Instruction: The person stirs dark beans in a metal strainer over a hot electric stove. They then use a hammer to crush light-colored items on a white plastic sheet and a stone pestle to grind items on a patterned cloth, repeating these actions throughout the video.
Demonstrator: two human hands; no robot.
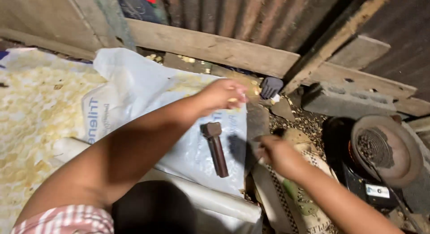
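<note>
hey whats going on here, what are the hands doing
A person is crouched over a white plastic sheet spread on the ground. The left hand reaches across it, pinching some small yellowish bits; similar bits are scattered over the sheet at the left. The right hand rests lower, over a printed sack, gripping something thin that is too blurred to tell. A brown hammer-like tool lies untouched on the sheet between the hands. A dark round stove sits at the right.

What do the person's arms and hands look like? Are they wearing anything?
Both arms are bare, with no gloves, watch or rings visible on the left hand or right hand. Only a pink and white striped sleeve shows at the left shoulder.
</note>
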